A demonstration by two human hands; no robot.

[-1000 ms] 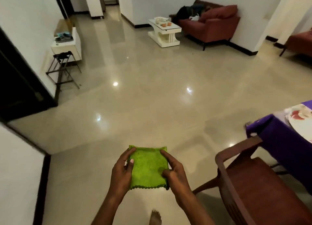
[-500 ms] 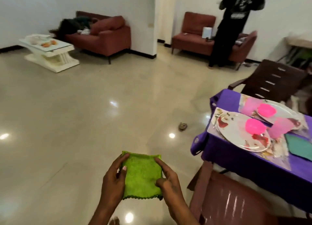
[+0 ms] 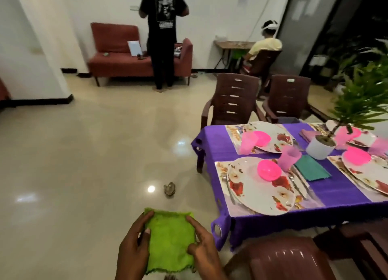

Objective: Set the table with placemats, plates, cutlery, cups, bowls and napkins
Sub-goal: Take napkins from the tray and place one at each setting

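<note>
I held the folded green napkin (image 3: 170,241) flat, my left hand (image 3: 133,250) and right hand (image 3: 202,246) pinching its side edges. The table (image 3: 216,141) lay ahead to my right, nearer my right hand.

Lime-green napkin (image 3: 170,240); purple tablecloth (image 3: 212,141); floral white plate (image 3: 254,193).

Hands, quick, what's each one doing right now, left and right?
Left hand: holding the left edge of the green napkin, thumb on top.
Right hand: holding the napkin's right edge, thumb on top.
</note>
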